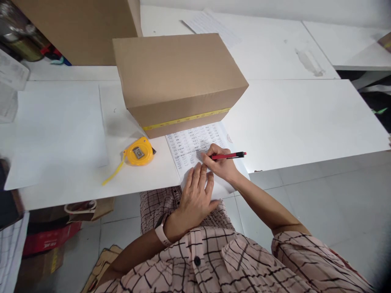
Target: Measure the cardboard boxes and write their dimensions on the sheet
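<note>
My right hand [221,162] grips a red pen [227,156] with black ends, its writing tip hidden by the fingers. Under it lies a sheet of paper [186,142] covered in rows of handwriting, reaching past the table's front edge. My left hand [197,193] rests flat on the sheet's lower part, fingers stretched out, close beside the right. Behind the paper stands a closed cardboard box [183,73] with a yellow strip along its lower front side. To the left sits a yellow tape measure [139,152], a short length of its blade pulled out.
Blank white paper [61,130] covers the table's left part. A larger cardboard box [79,28] stands at the back left, near bottles and tools. Another written sheet [214,26] lies behind the box. A dark device [9,195] is at the left edge.
</note>
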